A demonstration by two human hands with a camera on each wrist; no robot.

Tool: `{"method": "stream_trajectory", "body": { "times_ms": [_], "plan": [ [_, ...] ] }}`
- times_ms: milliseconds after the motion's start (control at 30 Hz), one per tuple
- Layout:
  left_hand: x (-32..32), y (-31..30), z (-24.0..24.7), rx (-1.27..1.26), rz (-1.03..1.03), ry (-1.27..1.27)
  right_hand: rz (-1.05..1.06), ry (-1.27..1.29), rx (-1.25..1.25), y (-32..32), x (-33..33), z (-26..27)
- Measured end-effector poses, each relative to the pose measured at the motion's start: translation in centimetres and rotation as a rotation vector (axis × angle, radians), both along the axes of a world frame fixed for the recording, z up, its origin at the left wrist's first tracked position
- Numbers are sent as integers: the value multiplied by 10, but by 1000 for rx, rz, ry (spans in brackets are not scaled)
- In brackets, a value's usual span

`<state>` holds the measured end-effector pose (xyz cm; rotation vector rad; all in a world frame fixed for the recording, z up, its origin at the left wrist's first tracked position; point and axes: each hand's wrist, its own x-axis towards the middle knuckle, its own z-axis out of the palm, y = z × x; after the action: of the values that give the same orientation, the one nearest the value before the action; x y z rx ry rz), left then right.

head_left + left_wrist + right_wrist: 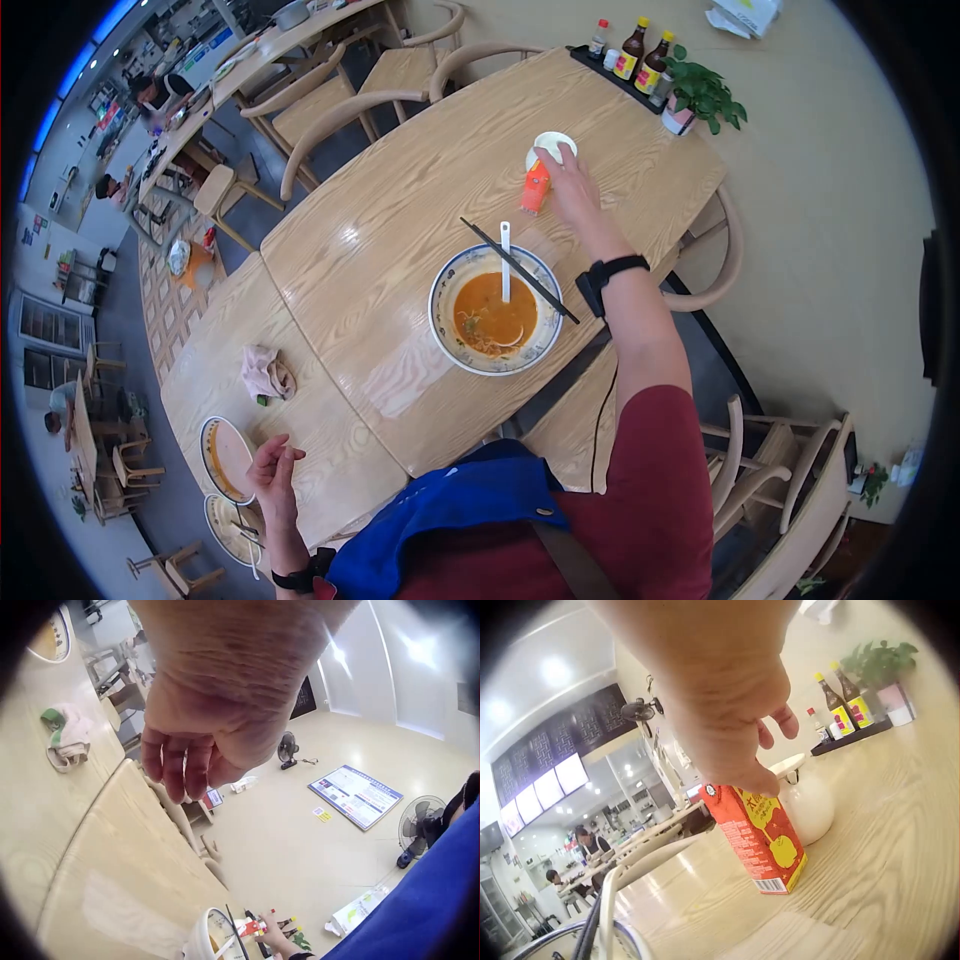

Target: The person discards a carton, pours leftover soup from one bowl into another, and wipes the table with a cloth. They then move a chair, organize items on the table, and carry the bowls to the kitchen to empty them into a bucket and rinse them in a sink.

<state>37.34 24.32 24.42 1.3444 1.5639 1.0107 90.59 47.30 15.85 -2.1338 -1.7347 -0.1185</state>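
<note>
My right hand (573, 190) reaches over a red-orange drink carton (759, 836) and a small white bowl (553, 149). In the right wrist view, the thumb is right at the carton's top edge, while the other fingers hang loosely bent above the bowl, which is partly hidden behind the carton. The carton stands upright on the table. Nearer my body sits a large bowl (441, 335) of orange-brown soup with a white spoon (505, 240) in it and dark chopsticks (545, 292) across its rim. My left hand (275, 470) is raised over the table's left part, fingers loosely bent, holding nothing.
A crumpled pinkish cloth (265, 372) lies on the left table. Two used bowls stand by my left hand, one a wide bowl (207, 440). At the far end are a tray of sauce bottles (632, 52) and a potted plant (705, 88). Wooden chairs (340, 125) line the far side.
</note>
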Motion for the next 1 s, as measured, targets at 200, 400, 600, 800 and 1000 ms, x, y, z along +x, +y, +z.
{"method": "stream_trajectory", "body": {
  "times_ms": [200, 400, 600, 800, 1000],
  "plan": [
    [17, 11, -14, -66, 23, -4, 263, -405, -94, 32, 19, -6],
    [68, 45, -25, -189, -195, -102, 182, -214, -74, 9, 27, 42],
    [174, 96, 10, -345, -533, -566, 403, 128, 55, -69, -71, 139],
    [239, 109, 15, -691, -371, -1285, 647, -87, 231, -125, -162, 117],
    [204, 123, -14, -657, -73, -1295, 840, 238, 178, -115, -137, 73]
  ]
}}
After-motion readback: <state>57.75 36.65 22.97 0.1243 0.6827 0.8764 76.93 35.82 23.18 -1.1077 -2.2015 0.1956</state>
